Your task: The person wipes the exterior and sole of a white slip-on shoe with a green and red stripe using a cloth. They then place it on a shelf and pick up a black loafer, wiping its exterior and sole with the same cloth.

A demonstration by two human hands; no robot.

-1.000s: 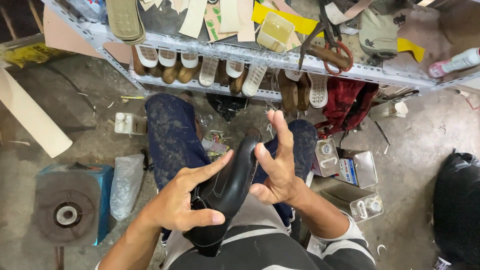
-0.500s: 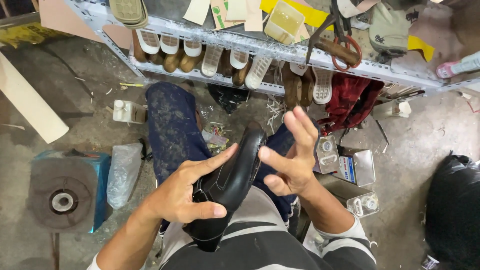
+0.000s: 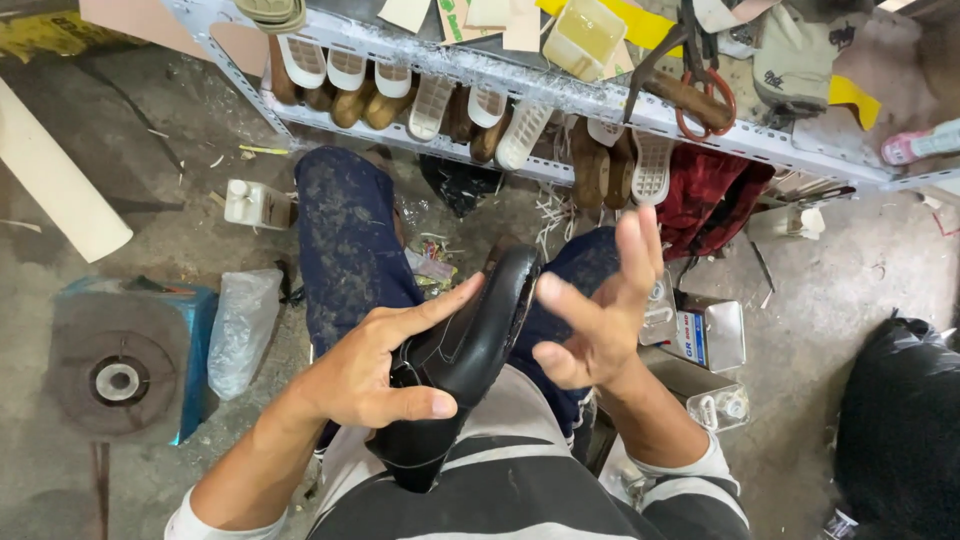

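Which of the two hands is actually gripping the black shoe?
The left hand: its thumb and fingers wrap the black shoe. The right hand is spread open beside it.

Clear plastic bag [image 3: 243, 328] lying crumpled on the floor beside a blue stand. Small white box [image 3: 255, 204] sitting by the shelf leg. Blue-and-white labelled tin [image 3: 712, 337] and clear lidded tub [image 3: 720, 408] resting at right. Pale translucent tub [image 3: 588, 36] sitting on shelf.

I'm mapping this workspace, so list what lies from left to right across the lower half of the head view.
Round burner on the blue stand → clear plastic bag → left hand → black shoe → right hand → open metal tin → black bag.
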